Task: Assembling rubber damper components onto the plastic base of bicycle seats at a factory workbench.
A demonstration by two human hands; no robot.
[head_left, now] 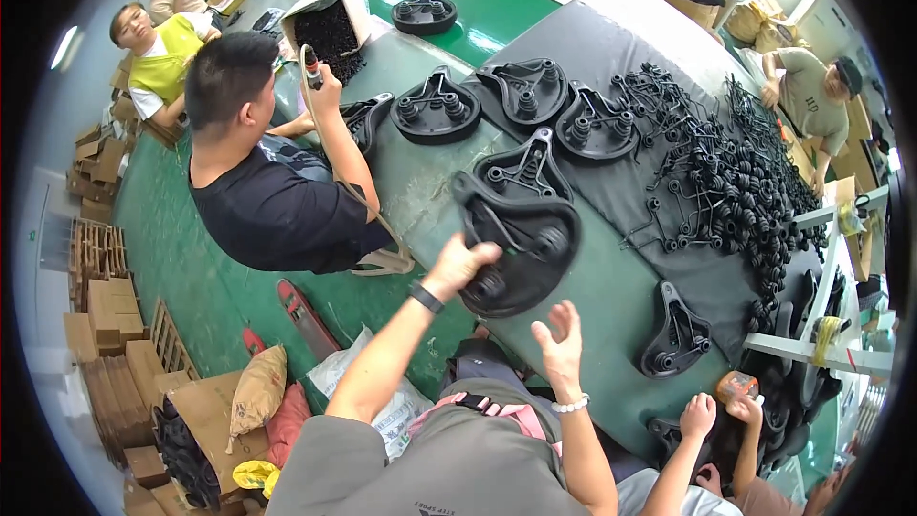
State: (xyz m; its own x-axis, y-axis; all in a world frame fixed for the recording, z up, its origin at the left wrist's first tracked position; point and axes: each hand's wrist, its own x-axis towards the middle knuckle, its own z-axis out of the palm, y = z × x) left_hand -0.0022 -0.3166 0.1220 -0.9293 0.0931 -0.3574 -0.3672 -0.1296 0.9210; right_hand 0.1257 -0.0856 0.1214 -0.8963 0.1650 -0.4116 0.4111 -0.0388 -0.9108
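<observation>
Underside up, a black bicycle saddle (pixel 525 272) with coil springs at its wide end is in my left hand (pixel 460 268), which grips its left edge. It is slightly blurred, and hides part of another saddle (pixel 523 170) lying behind it on the table. My right hand (pixel 562 339) is raised below the saddle's right side, apart from it, with fingers spread and nothing in them. Farther up the table lie more upturned saddles (pixel 437 107), (pixel 597 124). A single saddle (pixel 674 333) lies to the right of my right hand.
A heap of black spring-and-wire saddle frames (pixel 712 196) covers the dark sheet at right. On the left, a seated co-worker (pixel 277 153) holds a power driver (pixel 311 67) near a box of small black parts (pixel 330 29). Another person's hands (pixel 702 416) work at lower right, beside a white metal frame (pixel 812 349).
</observation>
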